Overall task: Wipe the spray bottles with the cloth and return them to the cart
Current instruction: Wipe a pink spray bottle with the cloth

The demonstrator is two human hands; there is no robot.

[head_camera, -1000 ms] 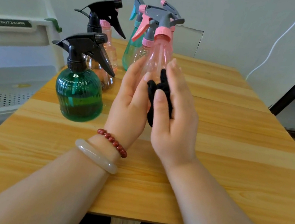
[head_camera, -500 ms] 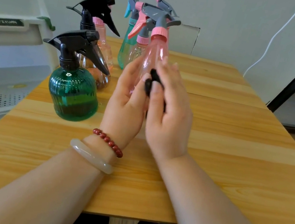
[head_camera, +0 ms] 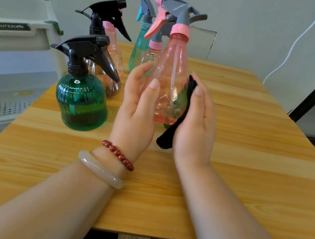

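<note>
Left hand gripped clear pink plastic spray bottle, upright, grey nozzle pointing left; right hand pinched black cloth against its side.

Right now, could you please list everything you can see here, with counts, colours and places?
pink spray bottle: one, pink with grey trigger, held between both hands
green bottle: one, green with black trigger, front left on the table
clear bottle: one, clear with black trigger, behind the green bottle
teal bottle: one, teal, rear of group
rear pink bottles: two, pinkish, rear of group
cloth: one, black, against the held bottle
table: one, light wood
cart: one, white, left of table
cable: one, white, right wall
bracelets: two, red beads and pale bangle, left wrist
left hand: grips the pink spray bottle
right hand: holds the cloth
</note>
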